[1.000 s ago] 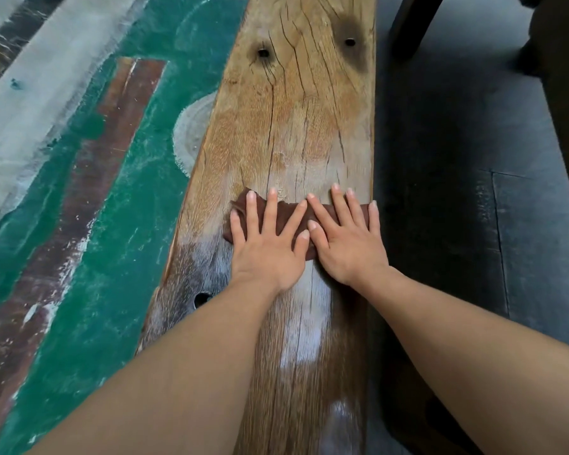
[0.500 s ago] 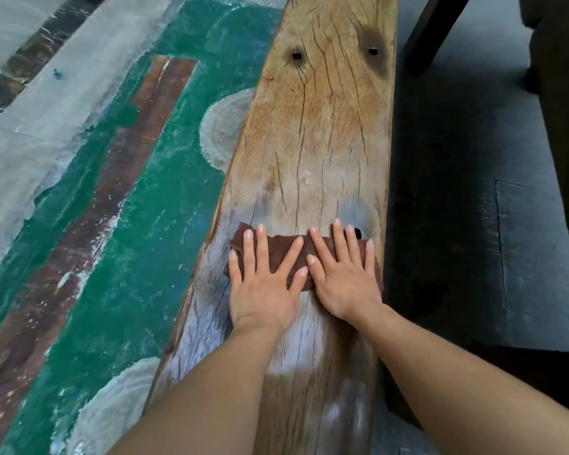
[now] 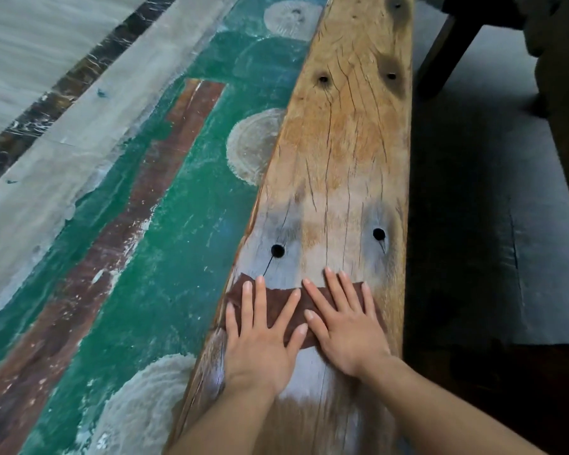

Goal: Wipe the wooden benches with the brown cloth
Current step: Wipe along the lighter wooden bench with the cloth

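A long cracked wooden bench (image 3: 345, 152) runs away from me through the middle of the head view, with two dark holes just beyond my fingers. Across its near part lies a brown cloth (image 3: 278, 307), spread flat. My left hand (image 3: 263, 339) presses on the cloth's left half with straight, spread fingers. My right hand (image 3: 345, 323) presses flat on the right half beside it, thumbs nearly touching. Most of the cloth is hidden under both palms.
A floor painted green (image 3: 178, 224) with a brown stripe (image 3: 119, 244) and pale round patches lies left of the bench. Dark grey floor (image 3: 490, 224) lies to the right. A dark furniture leg (image 3: 440, 54) stands at the top right.
Both hands have slid the cloth back along the bench towards me. A pair of holes that the hands covered or lay beside now shows beyond the fingertips.
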Demonstrator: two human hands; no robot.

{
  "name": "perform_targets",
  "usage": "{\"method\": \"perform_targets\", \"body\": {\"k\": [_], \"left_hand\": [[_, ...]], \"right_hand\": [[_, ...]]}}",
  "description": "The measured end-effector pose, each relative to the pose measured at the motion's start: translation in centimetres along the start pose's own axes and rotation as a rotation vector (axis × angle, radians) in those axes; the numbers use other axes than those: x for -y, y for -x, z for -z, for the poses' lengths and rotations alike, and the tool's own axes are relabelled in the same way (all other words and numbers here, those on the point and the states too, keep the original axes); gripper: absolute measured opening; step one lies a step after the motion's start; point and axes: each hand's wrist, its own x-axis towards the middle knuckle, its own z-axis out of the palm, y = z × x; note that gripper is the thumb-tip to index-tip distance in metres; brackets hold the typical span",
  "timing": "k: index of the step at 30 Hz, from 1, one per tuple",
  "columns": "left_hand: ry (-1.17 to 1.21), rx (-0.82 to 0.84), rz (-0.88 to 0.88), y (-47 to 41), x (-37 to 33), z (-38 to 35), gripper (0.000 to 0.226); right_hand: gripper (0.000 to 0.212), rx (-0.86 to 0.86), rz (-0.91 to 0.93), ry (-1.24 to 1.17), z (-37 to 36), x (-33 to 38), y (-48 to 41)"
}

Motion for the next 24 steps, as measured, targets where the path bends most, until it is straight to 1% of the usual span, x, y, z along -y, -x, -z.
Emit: {"method": "perform_targets", "body": {"k": [7, 14, 17, 19, 24], "left_hand": [[-0.072, -0.043, -0.029, -8.3, -0.9, 2.3, 0.055], [-0.052, -0.086, 0.04, -14.1, -2.5, 3.9, 0.054], [-0.037, -0.086, 0.039, -16.6, -3.0, 4.8, 0.055], [-0.032, -0.079, 0.033, -17.8, -3.1, 5.3, 0.055], [-0.025, 0.015, 0.038, -18.6, -3.1, 6.3, 0.055]], "right_hand": [[0.052, -0.041, -0.001, 0.0, 2.7, -2.9, -6.9], [0.05, -0.111, 0.059, -0.004, 5.3, -5.8, -13.0], [0.051, -0.131, 0.063, -0.021, 6.1, -6.8, -15.2], [0.052, -0.136, 0.055, -0.042, 6.3, -6.9, -16.2], [0.052, -0.12, 0.018, -0.095, 6.6, -6.7, -16.6]]}}
